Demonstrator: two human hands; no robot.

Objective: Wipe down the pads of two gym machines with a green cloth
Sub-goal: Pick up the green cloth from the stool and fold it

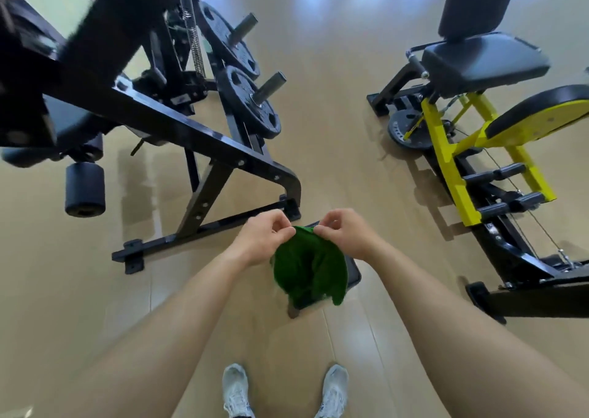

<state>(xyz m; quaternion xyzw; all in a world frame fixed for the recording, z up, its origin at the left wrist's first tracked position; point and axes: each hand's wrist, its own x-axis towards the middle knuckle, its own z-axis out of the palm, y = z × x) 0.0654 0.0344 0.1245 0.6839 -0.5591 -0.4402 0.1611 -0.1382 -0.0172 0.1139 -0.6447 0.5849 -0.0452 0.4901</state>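
A green cloth (307,267) hangs in front of me, held by its top edge. My left hand (263,236) pinches its upper left corner and my right hand (344,234) pinches its upper right corner, close together. The black machine (178,124) stands to the left, with a dark seat pad (63,124) and a roller pad (84,189). On the right is the yellow and black machine (452,162), with a black seat pad (484,62), a back pad (478,3) and a round pad (541,108).
Weight plates (251,105) hang on pegs of the black machine. A small dark platform (352,274) lies on the tan floor beneath the cloth. My two white shoes (236,389) stand at the bottom. Open floor (331,130) runs between the machines.
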